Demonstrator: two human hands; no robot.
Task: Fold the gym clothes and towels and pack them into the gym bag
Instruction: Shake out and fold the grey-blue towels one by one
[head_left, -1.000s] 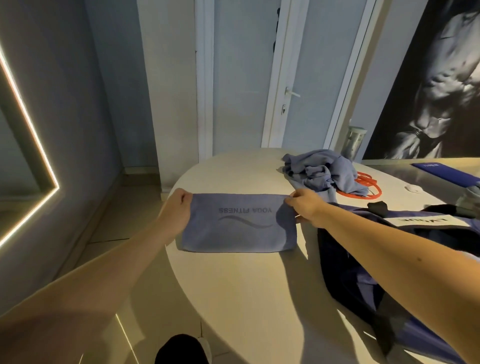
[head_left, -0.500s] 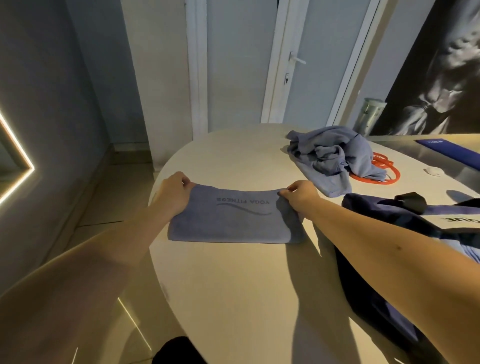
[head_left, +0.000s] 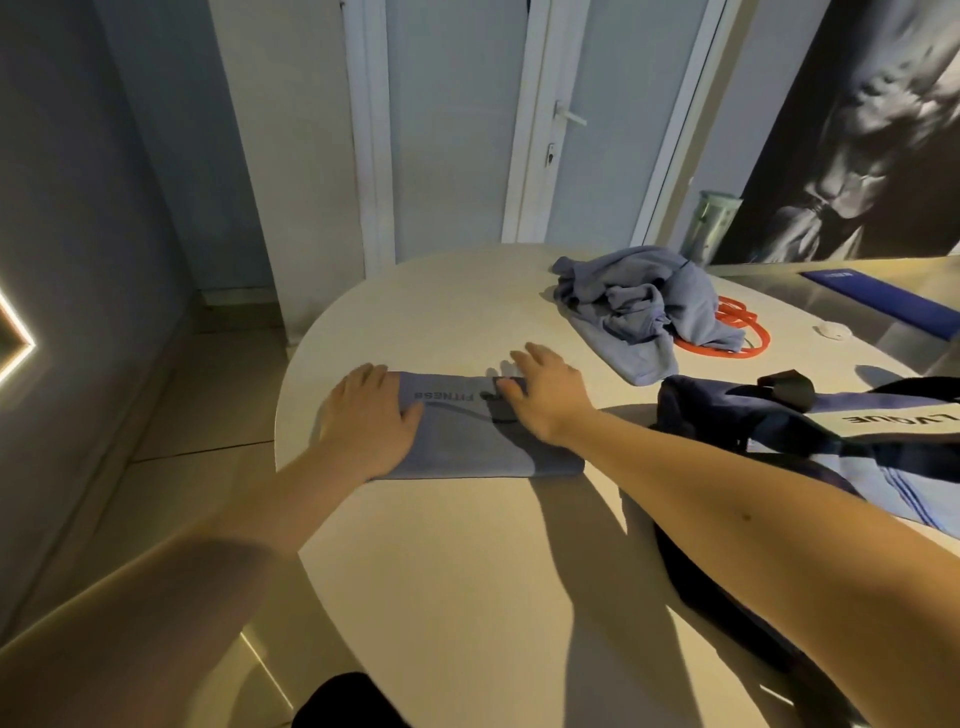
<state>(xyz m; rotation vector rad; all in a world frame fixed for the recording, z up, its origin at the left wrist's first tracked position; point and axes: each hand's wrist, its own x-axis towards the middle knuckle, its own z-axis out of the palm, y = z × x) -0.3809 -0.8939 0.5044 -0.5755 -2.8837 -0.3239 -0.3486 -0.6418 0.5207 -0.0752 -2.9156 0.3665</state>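
You dropped those pinched corners: left hand (head_left: 369, 415) and right hand (head_left: 545, 400) went flat, fingers straight, pressing the folded towel (head_left: 467, 447) near the tabletop's (head_left: 441, 545) left edge. Likely bag-ready; the gym bag (head_left: 779, 415) sat right, crumpled clothes (head_left: 639, 306) beyond.

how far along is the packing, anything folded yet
Done: the blue towel lies folded into a strip on the table. In hand: the left hand and right hand press flat on it. Left: the crumpled clothes need folding, and the towel is not yet in the gym bag.
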